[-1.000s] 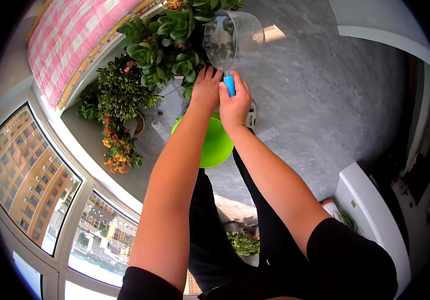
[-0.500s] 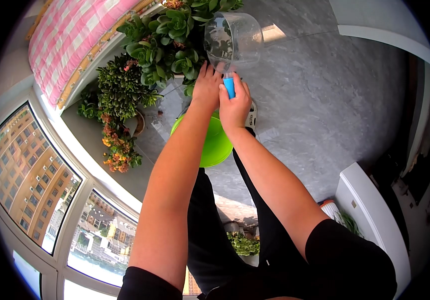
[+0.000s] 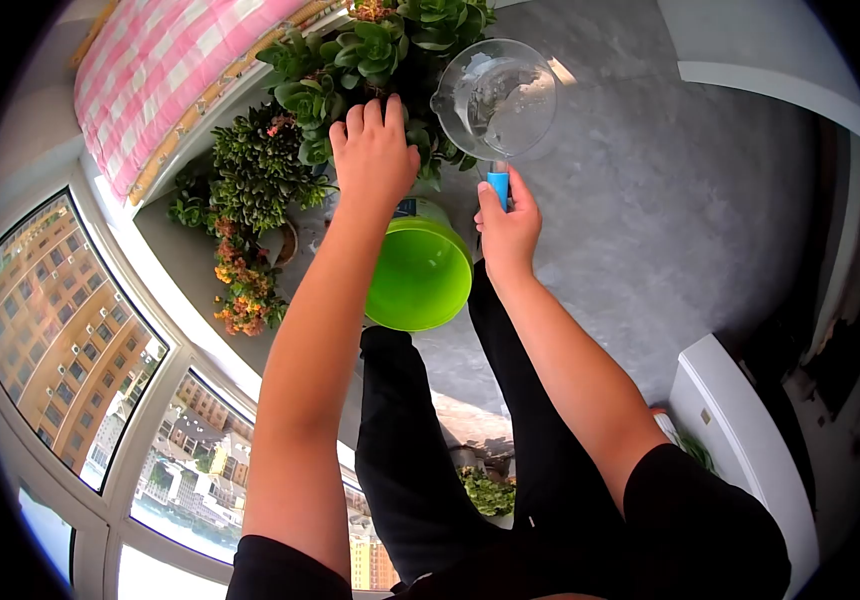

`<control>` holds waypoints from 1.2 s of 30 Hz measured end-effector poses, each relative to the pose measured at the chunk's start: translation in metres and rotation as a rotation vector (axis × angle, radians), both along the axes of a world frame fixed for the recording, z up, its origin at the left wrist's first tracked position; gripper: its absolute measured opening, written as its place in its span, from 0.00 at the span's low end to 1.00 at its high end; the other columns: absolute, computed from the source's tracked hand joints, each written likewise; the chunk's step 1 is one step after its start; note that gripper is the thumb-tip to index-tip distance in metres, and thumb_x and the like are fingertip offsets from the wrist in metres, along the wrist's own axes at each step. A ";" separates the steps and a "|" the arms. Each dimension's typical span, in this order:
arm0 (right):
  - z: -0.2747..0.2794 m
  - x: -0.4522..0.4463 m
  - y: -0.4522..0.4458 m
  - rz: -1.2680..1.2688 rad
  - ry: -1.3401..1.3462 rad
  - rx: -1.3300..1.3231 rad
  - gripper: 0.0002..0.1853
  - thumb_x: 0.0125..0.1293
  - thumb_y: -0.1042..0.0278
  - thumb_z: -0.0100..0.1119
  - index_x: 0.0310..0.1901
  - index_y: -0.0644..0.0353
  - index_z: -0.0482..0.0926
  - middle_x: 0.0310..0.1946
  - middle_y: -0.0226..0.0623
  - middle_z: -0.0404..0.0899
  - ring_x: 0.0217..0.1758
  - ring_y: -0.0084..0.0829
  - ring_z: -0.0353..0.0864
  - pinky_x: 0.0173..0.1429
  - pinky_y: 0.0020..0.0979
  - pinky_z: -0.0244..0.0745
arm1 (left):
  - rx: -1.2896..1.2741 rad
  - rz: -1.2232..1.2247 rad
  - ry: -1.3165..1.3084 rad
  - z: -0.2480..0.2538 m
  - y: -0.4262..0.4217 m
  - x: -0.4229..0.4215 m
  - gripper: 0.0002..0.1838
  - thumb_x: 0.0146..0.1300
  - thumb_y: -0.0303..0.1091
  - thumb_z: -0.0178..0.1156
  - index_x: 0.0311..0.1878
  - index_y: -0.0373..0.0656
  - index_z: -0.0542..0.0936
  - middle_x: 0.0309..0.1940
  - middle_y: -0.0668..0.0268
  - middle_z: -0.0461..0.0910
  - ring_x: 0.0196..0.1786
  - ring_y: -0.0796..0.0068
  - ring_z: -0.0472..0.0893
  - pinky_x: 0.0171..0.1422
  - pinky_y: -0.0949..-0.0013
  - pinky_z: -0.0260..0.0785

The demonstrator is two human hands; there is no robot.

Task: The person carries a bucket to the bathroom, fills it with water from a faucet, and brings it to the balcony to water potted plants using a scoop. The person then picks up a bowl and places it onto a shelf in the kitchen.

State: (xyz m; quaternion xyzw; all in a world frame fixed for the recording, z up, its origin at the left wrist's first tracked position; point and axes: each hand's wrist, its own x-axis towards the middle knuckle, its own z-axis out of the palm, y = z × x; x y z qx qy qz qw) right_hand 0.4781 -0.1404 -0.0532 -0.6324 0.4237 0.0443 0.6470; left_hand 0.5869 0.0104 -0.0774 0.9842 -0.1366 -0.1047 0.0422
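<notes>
Your right hand [image 3: 512, 225] grips the clear scoop [image 3: 500, 100] by its handle [image 3: 498, 190], near the leafy plant [image 3: 370, 55]; your left hand [image 3: 375, 160] is among leaves, its hold hidden. Leaf-handling appears the step underway, the next move seemingly calling for a steady scoop

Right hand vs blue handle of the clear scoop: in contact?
Touching. The head view shows the right hand closed around the blue handle, thumb along one side, fingers at the other.
</notes>
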 end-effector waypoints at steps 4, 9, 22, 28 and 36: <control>0.009 -0.016 0.001 0.046 -0.004 -0.023 0.26 0.70 0.71 0.64 0.68 0.62 0.73 0.33 0.24 0.77 0.26 0.16 0.73 0.30 0.22 0.71 | -0.130 0.029 0.043 -0.016 0.001 -0.041 0.40 0.56 0.46 0.70 0.71 0.44 0.69 0.67 0.57 0.73 0.67 0.56 0.72 0.68 0.51 0.65; -0.006 -0.027 0.015 0.102 -0.065 -0.083 0.24 0.68 0.72 0.64 0.64 0.71 0.75 0.48 0.37 0.83 0.43 0.22 0.81 0.47 0.26 0.77 | -0.233 0.070 0.186 -0.030 0.000 -0.068 0.46 0.56 0.45 0.69 0.75 0.40 0.62 0.74 0.48 0.62 0.73 0.45 0.67 0.73 0.48 0.64; -0.025 -0.010 0.048 0.261 -0.211 -0.435 0.24 0.65 0.69 0.64 0.61 0.68 0.77 0.54 0.50 0.82 0.55 0.43 0.83 0.61 0.38 0.75 | -0.439 0.097 0.160 -0.040 0.008 -0.079 0.46 0.56 0.43 0.70 0.76 0.42 0.62 0.77 0.46 0.57 0.78 0.43 0.60 0.78 0.47 0.58; -0.018 -0.010 0.056 0.333 -0.218 -0.598 0.23 0.63 0.69 0.65 0.60 0.65 0.78 0.45 0.46 0.82 0.48 0.46 0.82 0.55 0.40 0.76 | -0.422 0.076 0.154 -0.041 0.011 -0.080 0.44 0.58 0.46 0.67 0.76 0.42 0.62 0.77 0.46 0.58 0.77 0.44 0.60 0.79 0.46 0.57; -0.020 -0.011 0.062 0.325 -0.219 -0.606 0.22 0.64 0.70 0.64 0.60 0.64 0.78 0.46 0.46 0.81 0.48 0.46 0.82 0.55 0.39 0.76 | -0.387 0.061 0.147 -0.043 0.012 -0.081 0.43 0.60 0.48 0.65 0.76 0.42 0.62 0.77 0.46 0.58 0.78 0.44 0.60 0.79 0.46 0.56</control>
